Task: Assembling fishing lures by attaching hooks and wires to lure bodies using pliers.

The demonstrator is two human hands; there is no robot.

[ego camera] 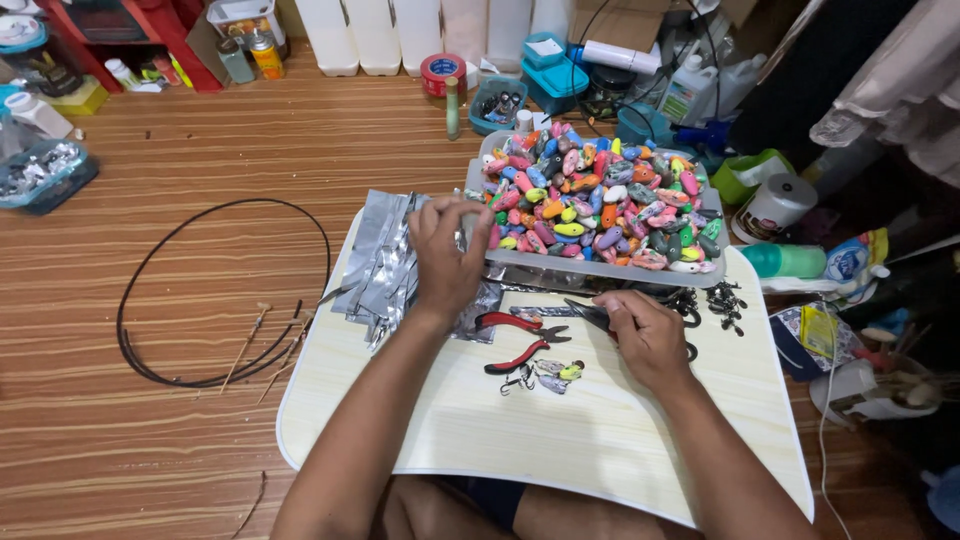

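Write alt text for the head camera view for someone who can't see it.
A person's left hand reaches to a grey tray heaped with colourful fishing lures, while the right hand grips dark pliers on a pale lap table. Red-handled pliers and silver foil packets lie nearby.

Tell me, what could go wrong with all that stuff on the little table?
The grey tray heaped with colourful lures might tip if the left hand bumps its corner. The small black hooks lie near the table edge and could roll off. The right hand works close to the red-handled pliers, which could pinch.
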